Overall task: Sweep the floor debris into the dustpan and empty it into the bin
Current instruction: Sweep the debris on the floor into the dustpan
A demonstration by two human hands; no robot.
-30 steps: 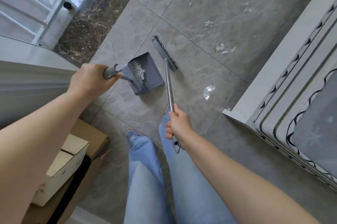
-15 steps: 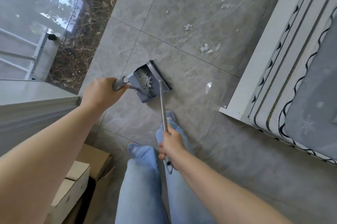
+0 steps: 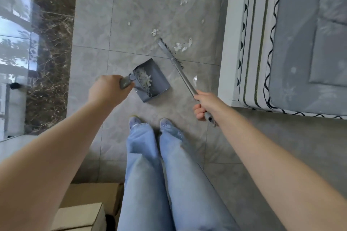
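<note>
Left hand grips the stubby grey handle of the dustpan; right hand is closed round the metal shaft of the broom near its upper end. The dustpan, a shallow square scoop of smooth grey plastic with a row of comb teeth along its handle side, rests on the floor just ahead of the person's shoes, and already holds a small clump of white scraps against the comb. The broom head (a narrow bar with short dark bristles) lies beyond the pan and apart from it, just beside a cluster of torn paper scraps; further scraps are scattered well up the floor. No bin is in view.

Risks, as judged from this arrangement: the scraps look light and flaky, so a brisk stroke may scatter them across the glossy grey tiles instead of gathering them. The pan's open lip does not squarely face the nearest cluster, so swept pieces may pass beside it or lodge along the bed frame close on the right. Tilting the loaded pan could spill the clump it holds.
</note>
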